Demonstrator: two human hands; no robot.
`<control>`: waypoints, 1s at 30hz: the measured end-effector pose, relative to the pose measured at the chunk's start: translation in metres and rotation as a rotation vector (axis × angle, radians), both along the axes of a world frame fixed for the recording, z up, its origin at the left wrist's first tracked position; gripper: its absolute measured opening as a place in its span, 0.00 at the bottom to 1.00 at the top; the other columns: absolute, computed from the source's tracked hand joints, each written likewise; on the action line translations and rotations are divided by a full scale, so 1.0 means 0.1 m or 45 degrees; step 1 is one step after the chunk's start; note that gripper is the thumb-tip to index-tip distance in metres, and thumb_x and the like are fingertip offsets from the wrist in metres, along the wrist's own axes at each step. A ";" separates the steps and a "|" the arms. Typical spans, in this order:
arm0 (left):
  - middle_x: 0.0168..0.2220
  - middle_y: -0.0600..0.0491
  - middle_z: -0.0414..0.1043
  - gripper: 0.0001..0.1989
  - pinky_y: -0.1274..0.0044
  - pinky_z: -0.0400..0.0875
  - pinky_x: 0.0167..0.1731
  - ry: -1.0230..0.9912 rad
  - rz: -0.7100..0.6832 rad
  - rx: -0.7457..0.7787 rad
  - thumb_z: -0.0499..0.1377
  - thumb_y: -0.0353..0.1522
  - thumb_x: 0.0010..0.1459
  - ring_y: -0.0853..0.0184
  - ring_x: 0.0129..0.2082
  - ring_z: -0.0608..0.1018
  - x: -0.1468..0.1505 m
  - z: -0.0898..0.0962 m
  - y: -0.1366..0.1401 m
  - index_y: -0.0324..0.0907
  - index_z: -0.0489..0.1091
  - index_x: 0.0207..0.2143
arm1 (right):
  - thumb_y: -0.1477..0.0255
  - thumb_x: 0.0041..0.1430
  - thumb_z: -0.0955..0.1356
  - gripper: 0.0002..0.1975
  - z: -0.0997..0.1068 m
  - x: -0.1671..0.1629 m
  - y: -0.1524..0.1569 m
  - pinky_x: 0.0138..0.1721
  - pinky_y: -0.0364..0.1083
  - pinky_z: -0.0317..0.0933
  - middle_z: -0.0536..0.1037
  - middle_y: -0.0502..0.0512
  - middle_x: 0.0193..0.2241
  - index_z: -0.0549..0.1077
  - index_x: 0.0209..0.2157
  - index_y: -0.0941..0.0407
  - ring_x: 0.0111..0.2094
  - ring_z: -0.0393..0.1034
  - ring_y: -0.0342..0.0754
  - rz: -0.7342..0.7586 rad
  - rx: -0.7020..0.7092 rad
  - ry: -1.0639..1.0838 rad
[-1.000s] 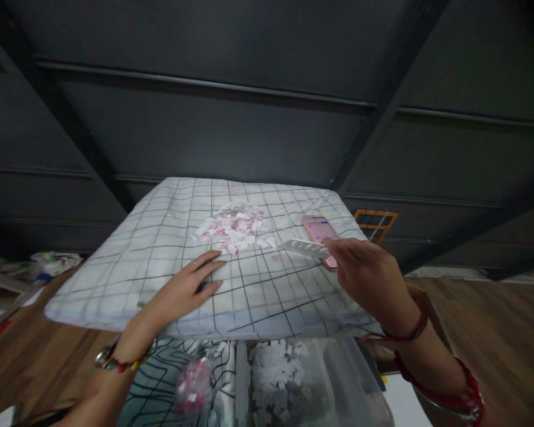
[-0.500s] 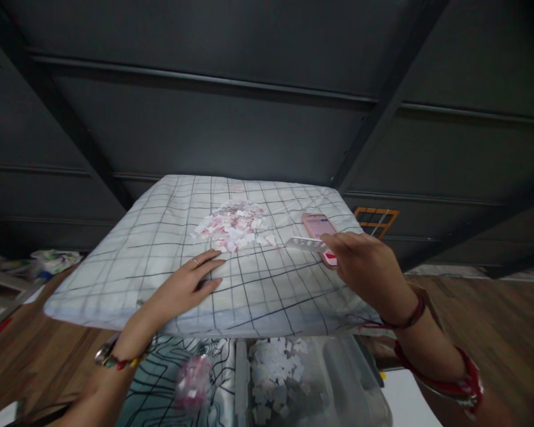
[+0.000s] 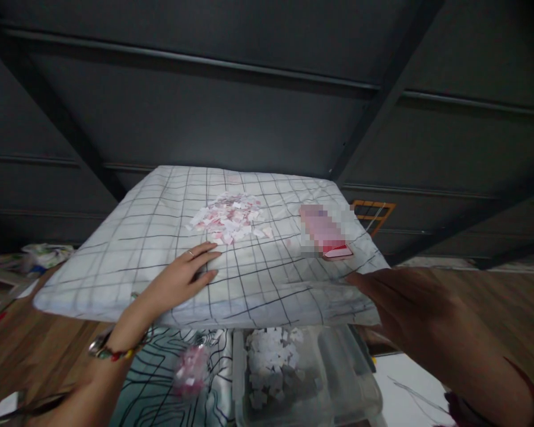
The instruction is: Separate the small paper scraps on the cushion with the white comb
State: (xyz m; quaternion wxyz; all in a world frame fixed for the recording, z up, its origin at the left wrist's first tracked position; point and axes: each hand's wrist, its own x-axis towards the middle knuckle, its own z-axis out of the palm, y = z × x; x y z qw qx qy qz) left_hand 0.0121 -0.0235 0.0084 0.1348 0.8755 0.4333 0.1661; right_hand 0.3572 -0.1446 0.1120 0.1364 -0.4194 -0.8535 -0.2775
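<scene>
My left hand (image 3: 189, 273) rests flat on the checked cloth (image 3: 258, 290), fingers apart, its fingertips close to the near edge of a heap of small white and pink paper pieces (image 3: 231, 216). My right hand (image 3: 400, 302), smeared by motion, hovers over the right front corner with its fingers closed. A faint pale blur to the left of its fingertips looks like the thin white strip (image 3: 323, 279) it holds; its details do not show. Beyond that hand lies a pink phone (image 3: 323, 228), partly blurred out.
Below the cloth's front edge stands a clear plastic box (image 3: 347, 379) with white paper pieces (image 3: 273, 356) in it. To its left, a clear bag with pink contents (image 3: 191, 370) lies on a teal patterned cloth (image 3: 153, 379). A dark panelled wall (image 3: 231, 112) rises behind.
My right hand has moved right and toward me with the white strip, away from the phone, which is now less covered. My left hand stays in place on the cloth; the view has shifted slightly.
</scene>
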 end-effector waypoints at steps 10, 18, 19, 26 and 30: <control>0.59 0.48 0.60 0.27 0.65 0.58 0.59 0.002 -0.003 0.005 0.44 0.49 0.61 0.60 0.59 0.63 0.00 -0.01 0.00 0.42 0.65 0.53 | 0.86 0.54 0.59 0.14 -0.10 0.03 0.12 0.27 0.43 0.61 0.76 0.55 0.26 0.73 0.35 0.61 0.25 0.68 0.43 0.033 -0.058 0.125; 0.59 0.47 0.60 0.26 0.65 0.60 0.58 -0.011 -0.014 0.012 0.46 0.48 0.61 0.59 0.58 0.64 0.01 0.02 0.00 0.42 0.66 0.52 | 0.86 0.53 0.58 0.16 0.00 0.08 0.00 0.31 0.43 0.65 0.77 0.54 0.28 0.72 0.36 0.58 0.29 0.70 0.44 0.174 -0.152 0.194; 0.59 0.48 0.60 0.26 0.65 0.60 0.58 -0.009 -0.015 0.011 0.46 0.48 0.61 0.59 0.58 0.64 0.01 0.02 0.00 0.43 0.66 0.52 | 0.86 0.53 0.58 0.16 -0.02 0.08 0.01 0.31 0.44 0.65 0.77 0.54 0.28 0.72 0.37 0.58 0.30 0.70 0.44 0.160 -0.136 0.202; 0.59 0.47 0.60 0.26 0.66 0.59 0.59 -0.002 -0.011 0.005 0.45 0.48 0.61 0.60 0.59 0.64 0.01 0.02 -0.01 0.41 0.65 0.52 | 0.86 0.55 0.59 0.15 -0.08 0.06 0.06 0.30 0.42 0.63 0.77 0.52 0.28 0.70 0.37 0.57 0.29 0.69 0.42 0.214 -0.215 0.171; 0.59 0.46 0.60 0.27 0.66 0.58 0.59 0.001 -0.019 -0.011 0.45 0.47 0.62 0.59 0.59 0.63 0.01 0.02 -0.01 0.40 0.65 0.53 | 0.83 0.58 0.59 0.13 -0.10 0.15 -0.05 0.34 0.43 0.64 0.76 0.51 0.30 0.69 0.39 0.55 0.31 0.69 0.43 0.239 -0.272 0.161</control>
